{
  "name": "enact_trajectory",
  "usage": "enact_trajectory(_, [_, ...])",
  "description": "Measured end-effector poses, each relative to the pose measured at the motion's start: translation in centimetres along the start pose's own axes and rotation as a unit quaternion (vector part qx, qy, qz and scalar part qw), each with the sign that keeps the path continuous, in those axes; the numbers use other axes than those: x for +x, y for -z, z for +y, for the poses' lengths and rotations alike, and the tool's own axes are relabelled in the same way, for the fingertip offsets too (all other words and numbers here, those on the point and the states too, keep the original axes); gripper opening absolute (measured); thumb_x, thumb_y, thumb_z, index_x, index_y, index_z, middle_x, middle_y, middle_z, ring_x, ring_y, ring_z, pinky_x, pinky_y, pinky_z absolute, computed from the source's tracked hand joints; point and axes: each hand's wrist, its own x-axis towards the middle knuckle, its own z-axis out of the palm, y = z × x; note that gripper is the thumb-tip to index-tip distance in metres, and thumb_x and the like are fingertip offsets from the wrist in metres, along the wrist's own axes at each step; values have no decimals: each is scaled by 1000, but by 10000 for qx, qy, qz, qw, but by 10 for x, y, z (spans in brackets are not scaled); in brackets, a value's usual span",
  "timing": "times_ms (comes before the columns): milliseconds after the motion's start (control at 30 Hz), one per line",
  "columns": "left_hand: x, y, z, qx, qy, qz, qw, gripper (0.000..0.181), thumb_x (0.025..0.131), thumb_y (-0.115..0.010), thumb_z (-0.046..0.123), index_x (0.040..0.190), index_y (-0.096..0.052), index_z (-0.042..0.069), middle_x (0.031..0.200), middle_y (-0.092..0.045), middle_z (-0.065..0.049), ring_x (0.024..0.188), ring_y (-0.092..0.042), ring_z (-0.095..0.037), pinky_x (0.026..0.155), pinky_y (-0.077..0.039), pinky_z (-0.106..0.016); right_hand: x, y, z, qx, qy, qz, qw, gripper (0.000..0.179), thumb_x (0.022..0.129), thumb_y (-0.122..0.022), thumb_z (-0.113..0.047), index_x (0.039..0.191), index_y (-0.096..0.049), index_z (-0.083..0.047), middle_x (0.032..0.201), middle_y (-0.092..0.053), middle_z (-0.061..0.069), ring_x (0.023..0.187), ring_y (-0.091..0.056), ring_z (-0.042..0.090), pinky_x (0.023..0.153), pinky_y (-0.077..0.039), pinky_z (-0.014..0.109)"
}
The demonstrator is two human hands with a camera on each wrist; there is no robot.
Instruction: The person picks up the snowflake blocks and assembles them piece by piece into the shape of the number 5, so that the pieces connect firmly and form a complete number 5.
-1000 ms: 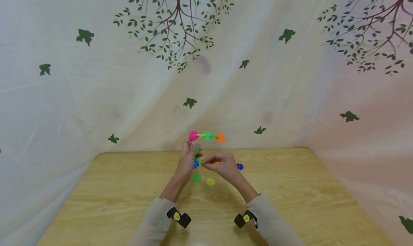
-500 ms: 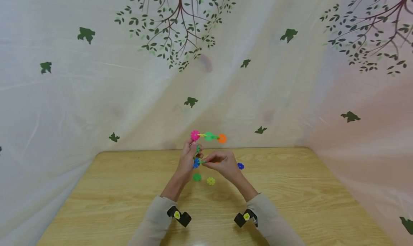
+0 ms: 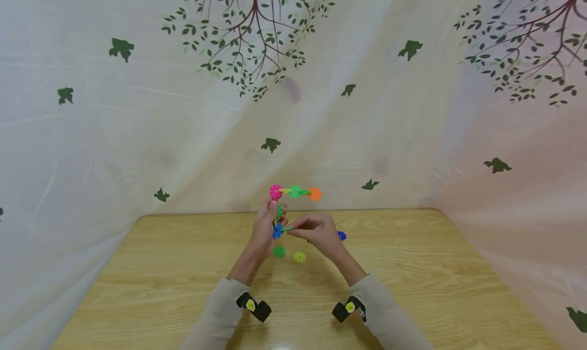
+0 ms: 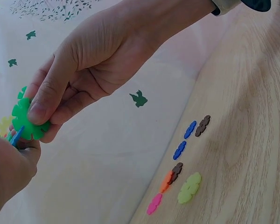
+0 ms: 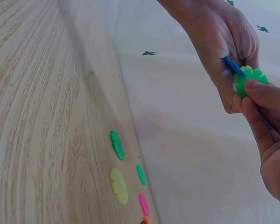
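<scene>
My left hand [image 3: 265, 230] holds a chain of linked notched plastic discs, the snowflake kind. At its upper end a pink disc [image 3: 275, 191], a green disc [image 3: 295, 191] and an orange disc [image 3: 314, 193] stick out to the right. Lower down, a blue disc [image 3: 277, 231] sits by the left palm. My right hand [image 3: 318, 230] pinches a green disc [image 4: 25, 114] between thumb and fingers, its edge against the blue disc. In the right wrist view this green disc [image 5: 252, 79] meets the blue edge; how deep the notches sit is hidden.
Loose discs lie on the wooden table [image 3: 183, 278]: a green one [image 3: 279, 251], a yellow one [image 3: 299, 257] and a dark blue one [image 3: 342, 235]. The left wrist view adds brown [image 4: 203, 126], orange [image 4: 166, 182] and pink [image 4: 154, 204] discs. A printed curtain [image 3: 206, 136] hangs behind the table.
Both hands stay nearly in place with the same hold. The right hand has risen slightly, and the orange disc on the table behind it is now covered in the head view.
</scene>
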Motion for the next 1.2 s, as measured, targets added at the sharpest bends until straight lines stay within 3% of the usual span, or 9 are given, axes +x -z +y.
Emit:
enact_trajectory(167, [0,0,-1,30,-13,-74,10000,26,113,-25,28,127,-38,9,101,-43,-1,83,-40,-11,70,-37,-19,0,-2,-1,86,146,-43,9998,9,84,-82,-3,86,-77,5,88,-75,26,70,-72,9,60,-56,21])
enact_trajectory(267, [1,1,-1,125,-82,-208,9997,27,113,-25,29,126,-37,9,100,-41,-1,81,-38,-12,68,-35,-19,0,-2,-3,72,173,-100,9998,16,85,-82,-6,88,-76,7,89,-74,28,74,-74,10,68,-62,27])
enact_trajectory(400, [3,1,-2,147,-143,-293,9994,27,113,-25,30,126,-37,9,99,-41,-1,80,-39,-14,68,-36,-20,1,1,-6,-97,68,-160,9998,14,85,-81,-4,89,-76,8,88,-75,24,73,-73,7,66,-60,25])
enact_trajectory(600, [3,1,-2,45,-15,-226,9997,28,113,-29,27,134,-36,10,104,-47,0,88,-45,-15,75,-45,-20,3,7,-7,-261,-180,-316,9990,7,86,-79,-2,90,-77,3,87,-76,18,59,-60,7,46,-38,20])
enact_trajectory(700, [3,1,-2,2,32,-135,9999,33,113,-31,25,143,-34,12,102,-52,2,88,-49,-14,76,-48,-21,4,8,-7,-213,-165,-437,9987,8,87,-78,-2,92,-76,4,90,-76,21,62,-63,8,45,-36,20])
enact_trajectory(933, [2,1,2,6,178,64,9998,45,110,-42,28,152,-28,19,99,-55,3,84,-51,-14,74,-49,-21,5,7,-9,-237,-233,-503,9982,9,89,-77,-4,96,-77,1,98,-75,22,79,-73,15,50,-41,20])
enact_trajectory(1200, [4,6,6,196,116,63,9997,43,112,-39,29,153,-27,21,101,-51,4,87,-50,-13,78,-48,-21,7,14,-8,-657,-612,-834,9925,20,91,-77,-12,109,-74,-2,105,-76,15,84,-72,13,57,-52,27])
